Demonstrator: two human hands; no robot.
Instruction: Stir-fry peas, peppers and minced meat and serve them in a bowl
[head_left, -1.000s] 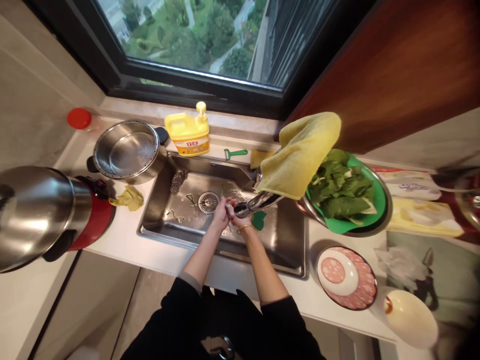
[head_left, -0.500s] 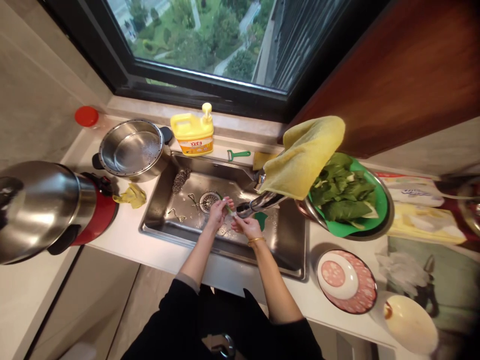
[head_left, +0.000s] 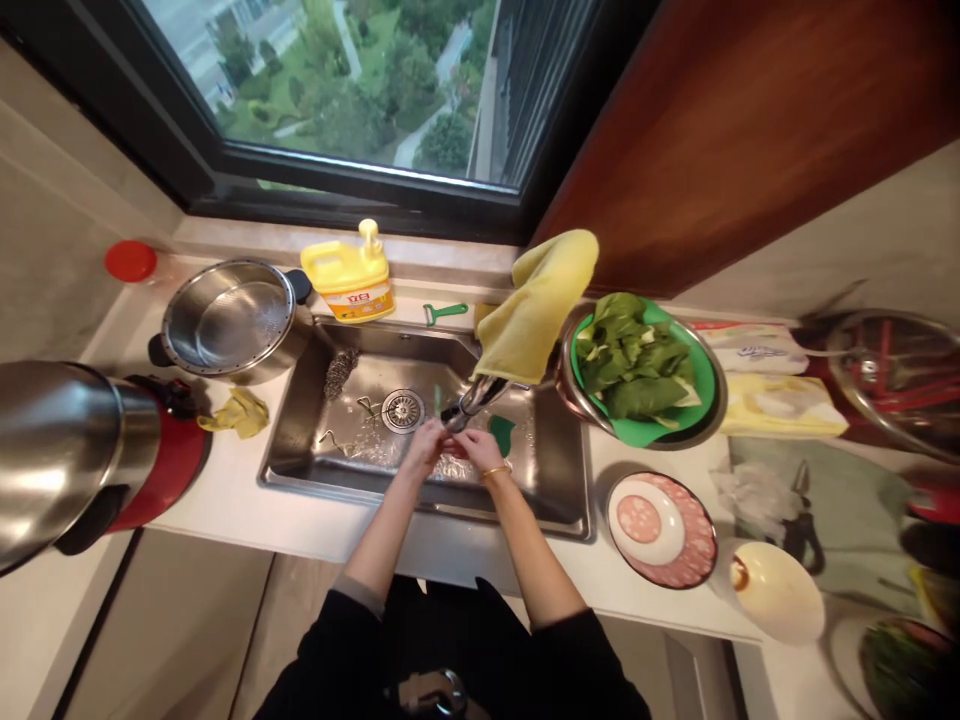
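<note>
A white surface [head_left: 247,480] under a window carries a steel sink [head_left: 555,490], with a yellow soap bottle [head_left: 349,275] at its far edge. Left hand [head_left: 424,447] and right hand [head_left: 480,450] meet under the faucet [head_left: 469,400], fingers pinching a thin green stalk [head_left: 438,400]. Half a second ago the hands were slightly apart; they now touch.

Single head-worn view, looking forward and steeply down over a rectangular stainless-steel sink [head_left: 315,440] from above. Moderately near: both bare hands meet mid-frame, fingers [head_left: 431,440] under the chrome tap spout [head_left: 469,400]. Dark-framed window [head_left: 337,190] beyond the fingers; white countertop [head_left: 232,490] to either side.
</note>
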